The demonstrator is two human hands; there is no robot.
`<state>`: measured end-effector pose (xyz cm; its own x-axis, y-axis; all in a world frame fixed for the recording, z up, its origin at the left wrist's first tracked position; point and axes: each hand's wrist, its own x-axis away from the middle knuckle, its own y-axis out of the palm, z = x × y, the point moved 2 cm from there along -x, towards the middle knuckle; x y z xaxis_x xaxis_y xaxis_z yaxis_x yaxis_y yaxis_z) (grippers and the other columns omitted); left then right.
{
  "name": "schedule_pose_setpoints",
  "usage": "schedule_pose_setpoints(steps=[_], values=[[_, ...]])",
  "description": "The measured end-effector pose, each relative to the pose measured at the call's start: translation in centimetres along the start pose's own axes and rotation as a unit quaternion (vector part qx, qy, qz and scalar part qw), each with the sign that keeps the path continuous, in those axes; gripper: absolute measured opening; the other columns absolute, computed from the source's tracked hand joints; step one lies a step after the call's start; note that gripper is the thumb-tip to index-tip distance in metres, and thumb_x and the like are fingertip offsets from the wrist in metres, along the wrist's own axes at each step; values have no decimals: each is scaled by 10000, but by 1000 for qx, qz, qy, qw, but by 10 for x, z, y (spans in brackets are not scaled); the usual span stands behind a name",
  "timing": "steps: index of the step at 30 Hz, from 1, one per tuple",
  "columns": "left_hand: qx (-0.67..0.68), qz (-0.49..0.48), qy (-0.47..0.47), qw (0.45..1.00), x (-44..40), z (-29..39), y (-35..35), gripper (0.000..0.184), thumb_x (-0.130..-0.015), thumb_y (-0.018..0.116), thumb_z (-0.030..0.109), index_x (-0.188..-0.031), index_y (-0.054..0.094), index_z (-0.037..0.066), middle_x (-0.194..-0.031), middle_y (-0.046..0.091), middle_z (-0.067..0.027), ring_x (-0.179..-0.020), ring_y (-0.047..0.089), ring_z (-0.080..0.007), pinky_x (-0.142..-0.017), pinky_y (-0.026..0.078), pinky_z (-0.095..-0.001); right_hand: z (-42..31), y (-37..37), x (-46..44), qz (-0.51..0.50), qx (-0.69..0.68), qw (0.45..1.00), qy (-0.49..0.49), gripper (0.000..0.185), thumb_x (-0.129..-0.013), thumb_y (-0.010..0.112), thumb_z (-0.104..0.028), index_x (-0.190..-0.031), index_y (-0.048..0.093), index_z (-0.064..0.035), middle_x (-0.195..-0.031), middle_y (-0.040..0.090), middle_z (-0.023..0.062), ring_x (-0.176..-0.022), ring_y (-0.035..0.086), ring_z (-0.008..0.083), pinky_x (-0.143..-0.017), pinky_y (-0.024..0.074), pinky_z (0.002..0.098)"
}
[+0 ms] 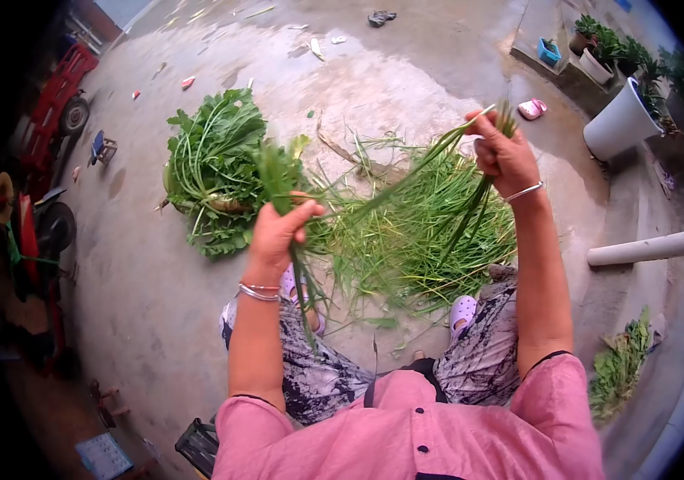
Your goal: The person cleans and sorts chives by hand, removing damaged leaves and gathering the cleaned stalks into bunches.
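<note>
My left hand [282,228] is closed around a small bunch of chives [276,172], whose long thin leaves stick out above and below the fist. My right hand [506,154], raised higher and further right, is closed on more chives [476,210] that hang down from it. Some long strands stretch slantwise between the two hands. On the ground beneath lies a loose, spread-out pile of chives [454,232], with paler, yellowish stalks on its left part. Left of the pile, close to my left hand, is a heap of leafy greens [218,152] with lobed leaves and pale stems.
Purple clogs [462,314] are on my feet at the pile's near edge. A pink clog [532,109] lies beyond. Potted plants and a white bucket [626,120] stand at right, above a white pipe [646,246]. Wilted greens [622,364] lie lower right. A red cart [50,112] stands left.
</note>
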<state>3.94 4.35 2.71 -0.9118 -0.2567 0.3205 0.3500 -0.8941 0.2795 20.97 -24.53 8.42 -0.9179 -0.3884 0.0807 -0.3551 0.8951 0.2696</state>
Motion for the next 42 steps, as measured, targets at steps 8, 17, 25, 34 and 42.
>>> schedule_pose_setpoints(steps=[8,17,25,34,42], values=[[-55,100,73,991,2,8,-23,171,-798,637,103,-933,552,41,-752,616,-53,-438,435,-38,-386,326,-148,-26,-53,5,16,-116,991,-58,199,-904,478,-180,-983,543,-10,-794,546,43,-494,340,31,-376,235,155],[-33,66,63,995,-3,-2,-3,159,-797,624,78,-933,549,42,-767,626,-65,-459,449,-30,-399,340,-139,-8,-31,8,-43,-115,992,6,178,-877,451,-158,-936,528,-10,-722,488,30,-478,357,52,-379,250,176],[46,-108,53,992,3,-12,48,178,-797,622,56,-967,572,50,-835,648,-83,-460,451,-29,-403,365,-144,22,31,14,-86,-62,992,75,154,-858,502,-170,-890,553,-28,-525,376,-42,-414,301,41,-359,209,187],[-75,-143,116,980,4,-16,77,233,-762,683,80,-988,632,52,-725,616,27,-530,468,-2,-432,361,-160,39,69,21,-121,-39,986,104,149,-869,489,-171,-870,574,-48,-500,354,-76,-385,268,31,-343,196,187],[-70,-90,99,988,-4,-27,71,163,-734,696,96,-847,610,15,-749,631,-24,-687,566,-69,-622,463,-222,45,71,16,-57,-26,995,83,150,-869,489,-169,-843,569,-44,-502,366,-72,-388,289,33,-338,212,184]])
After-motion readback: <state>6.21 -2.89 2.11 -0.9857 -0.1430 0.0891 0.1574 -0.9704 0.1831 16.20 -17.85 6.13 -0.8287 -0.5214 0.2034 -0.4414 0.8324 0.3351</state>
